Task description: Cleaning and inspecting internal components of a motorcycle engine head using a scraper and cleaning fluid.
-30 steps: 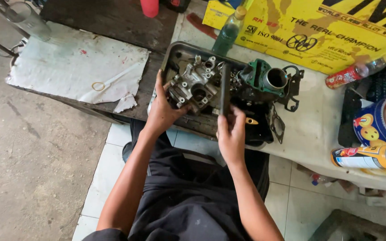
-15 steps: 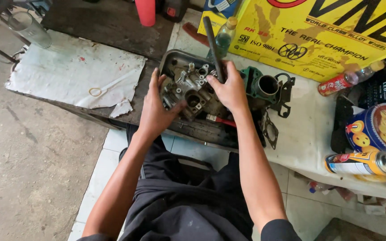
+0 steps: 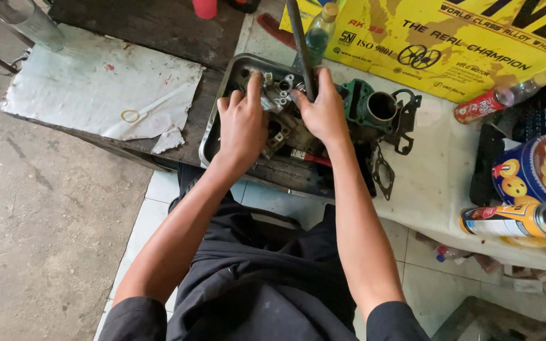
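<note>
The left hand (image 3: 242,126) lies palm down on a grey metal carburetor body (image 3: 280,120) that sits inside a shallow metal tray (image 3: 219,110) on the counter (image 3: 437,183); its fingers spread over the near left side of the part and press on it, with the fingertips reaching toward the small brass-coloured fittings at the far side. The right hand (image 3: 325,112) is just beside it on the right, closed around a long dark tool shaft (image 3: 299,44) that stands nearly upright and runs away toward the far edge of the view, its lower end meeting the carburetor body between the two hands. The carburetor body thus lies under and between both hands, near the middle of the tray. Just right of the right hand, a green engine cylinder (image 3: 374,110) with a round bore rests at the tray's right end, and a flat black gasket (image 3: 383,173) lies near it on the counter. Farther right stand a spray can (image 3: 513,220) on its side and a round blue tin (image 3: 535,170). A yellow printed banner (image 3: 469,44) covers the far side, with a plastic bottle (image 3: 318,31) in front of it.
</note>
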